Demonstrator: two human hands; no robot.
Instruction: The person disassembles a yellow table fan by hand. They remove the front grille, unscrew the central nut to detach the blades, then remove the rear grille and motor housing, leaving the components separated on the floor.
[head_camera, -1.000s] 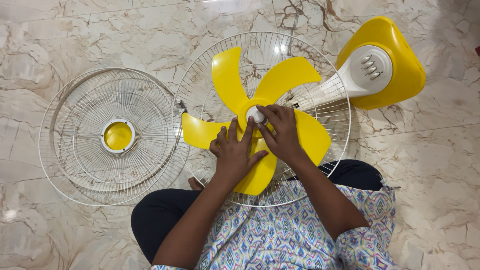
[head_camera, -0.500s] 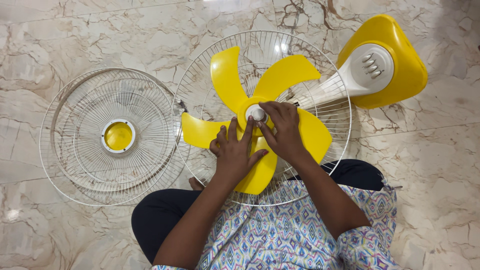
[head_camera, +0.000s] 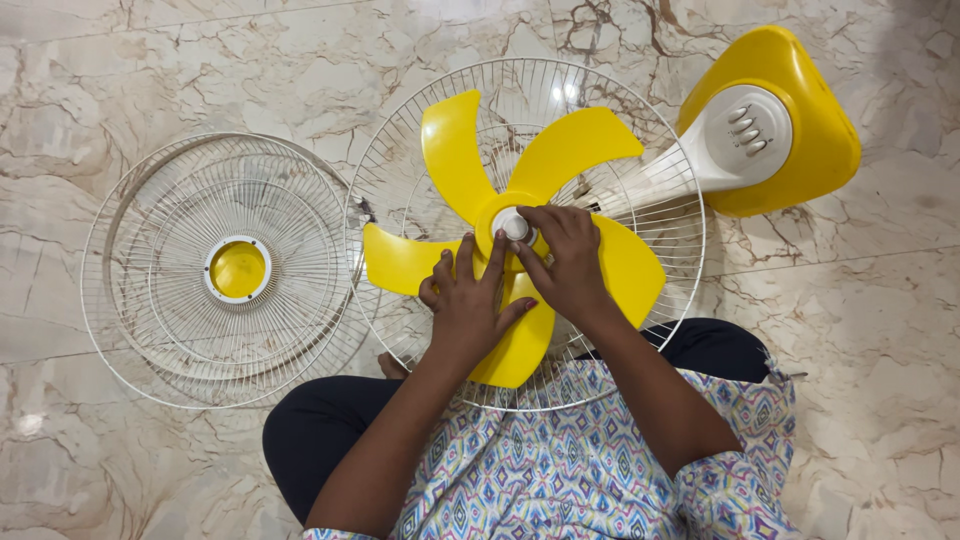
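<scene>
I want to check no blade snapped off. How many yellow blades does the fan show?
5. One points up-left, one up-right, one left, one right, and one toward the person, partly covered by the left hand. None seems hidden.

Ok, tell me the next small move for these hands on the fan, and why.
Probably keep twisting the white hub cap with the right hand, whose fingertips pinch it, while the left hand lies flat on the yellow blade, bracing it so it cannot spin.

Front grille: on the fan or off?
Off. The front grille lies flat on the floor left of the fan, and the yellow blades sit exposed under both hands.
</scene>
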